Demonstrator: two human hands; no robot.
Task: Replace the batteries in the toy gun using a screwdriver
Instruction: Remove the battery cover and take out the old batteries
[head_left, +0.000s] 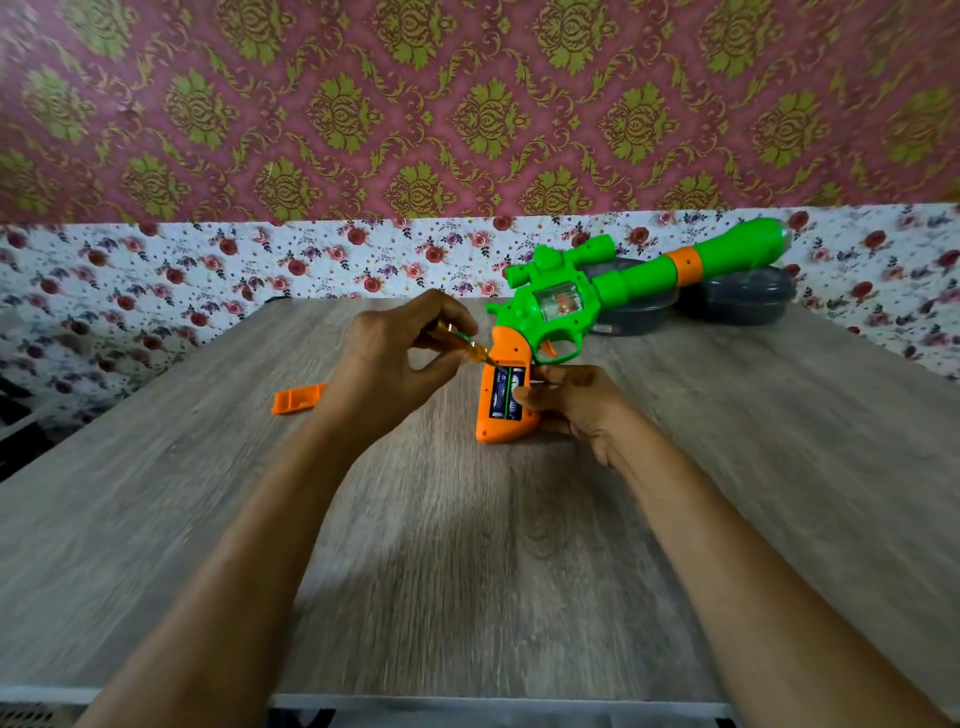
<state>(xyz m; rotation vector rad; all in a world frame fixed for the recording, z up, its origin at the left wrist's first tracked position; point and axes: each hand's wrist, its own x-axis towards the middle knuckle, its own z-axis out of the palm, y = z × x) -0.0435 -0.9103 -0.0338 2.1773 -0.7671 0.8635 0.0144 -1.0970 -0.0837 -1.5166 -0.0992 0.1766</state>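
**Gun** (550, 306): on the table (467, 571), centre to far right. Its long axis ran from the orange grip (498, 431), nearest you, to the muzzle at far right. The barrel lay across two dark tubs (737, 304). The open compartment faced up at you.

**Cover** (298, 399): off, flat on the table, left of the grip and apart from it.

**Batteries** (508, 392): two, seated side by side in the grip. Old or new: cannot tell.

**Screwdriver** (465, 345): your left hand (395, 364) pinched its amber handle between thumb and curled fingers. The tip sat at the far end of the batteries.

**Right hand** (576, 410): fingers curled round the grip's right side, thumb at the compartment edge.

**Status:** unscrewing and opening were done. Left, by my judgement: lever the batteries out if old, seat fresh ones, then refit and screw down the cover.
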